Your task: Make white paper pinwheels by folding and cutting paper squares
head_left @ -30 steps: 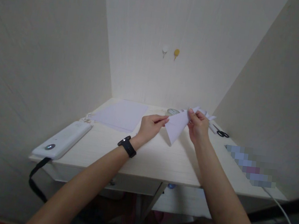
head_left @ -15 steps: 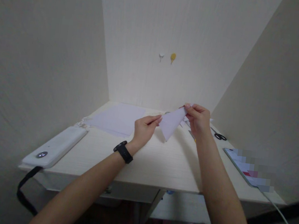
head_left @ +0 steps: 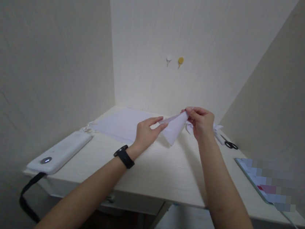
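A folded piece of white paper [head_left: 175,130], roughly a triangle with a point hanging down, is held above the desk between my hands. My right hand [head_left: 202,123] pinches its upper right corner between thumb and fingers. At its left edge is my left hand [head_left: 148,129], wearing a black watch [head_left: 124,156]. The left thumb and fingers lie loosely on either side of that edge, a small gap showing between their tips. Along the top, the paper's layers stand slightly apart.
Large white paper sheets [head_left: 124,121] lie at the back left of the desk [head_left: 156,177]. A white device [head_left: 60,153] with a black strap sits at the left. Paper scraps [head_left: 218,128], black-handled scissors [head_left: 231,145] and a cabled phone or tablet [head_left: 255,179] lie at the right. Walls surround the desk.
My left thumb and fingertips have spread apart from a tight pinch, and the paper's layers have parted along the top. My right hand keeps its pinch. The camera view has shifted slightly.
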`<state>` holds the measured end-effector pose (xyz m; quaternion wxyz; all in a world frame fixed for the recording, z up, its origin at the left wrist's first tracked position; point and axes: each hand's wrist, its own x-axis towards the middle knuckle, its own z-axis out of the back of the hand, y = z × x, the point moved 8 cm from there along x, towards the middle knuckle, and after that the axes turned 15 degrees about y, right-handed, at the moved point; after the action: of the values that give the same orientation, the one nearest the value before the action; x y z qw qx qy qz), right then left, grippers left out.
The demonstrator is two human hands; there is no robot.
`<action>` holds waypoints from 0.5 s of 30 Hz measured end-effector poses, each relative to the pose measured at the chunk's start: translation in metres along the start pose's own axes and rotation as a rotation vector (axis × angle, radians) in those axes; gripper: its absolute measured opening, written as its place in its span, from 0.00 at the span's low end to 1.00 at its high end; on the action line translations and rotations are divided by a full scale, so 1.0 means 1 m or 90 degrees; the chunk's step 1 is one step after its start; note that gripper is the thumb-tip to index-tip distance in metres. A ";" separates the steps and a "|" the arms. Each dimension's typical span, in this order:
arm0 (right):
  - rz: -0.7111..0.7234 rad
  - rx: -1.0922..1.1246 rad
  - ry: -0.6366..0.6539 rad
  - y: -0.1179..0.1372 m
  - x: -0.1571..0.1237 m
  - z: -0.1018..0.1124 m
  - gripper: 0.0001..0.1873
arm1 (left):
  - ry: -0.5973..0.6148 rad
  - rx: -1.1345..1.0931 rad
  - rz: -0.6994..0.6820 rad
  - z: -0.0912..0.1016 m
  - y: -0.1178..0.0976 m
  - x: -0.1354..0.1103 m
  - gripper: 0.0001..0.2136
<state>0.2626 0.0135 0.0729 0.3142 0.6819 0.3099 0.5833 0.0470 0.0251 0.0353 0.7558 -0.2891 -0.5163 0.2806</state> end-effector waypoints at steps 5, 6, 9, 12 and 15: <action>0.024 -0.064 0.072 0.000 -0.008 -0.027 0.12 | 0.055 0.031 -0.050 -0.003 -0.024 0.008 0.13; 0.030 -0.072 0.083 0.001 -0.009 -0.032 0.12 | 0.069 0.015 -0.037 -0.006 -0.024 0.009 0.14; 0.047 -0.087 0.107 0.005 -0.012 -0.043 0.10 | 0.072 -0.041 -0.002 -0.012 -0.019 0.011 0.11; 0.050 -0.094 0.114 0.008 -0.014 -0.046 0.12 | 0.048 -0.090 0.015 -0.014 -0.014 0.009 0.07; 0.036 -0.072 0.089 0.006 -0.015 -0.042 0.15 | 0.029 -0.127 0.001 -0.014 -0.013 0.004 0.11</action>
<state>0.2190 0.0008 0.0732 0.3137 0.6291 0.2781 0.6546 0.0634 0.0177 0.0431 0.7345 -0.3699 -0.5240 0.2217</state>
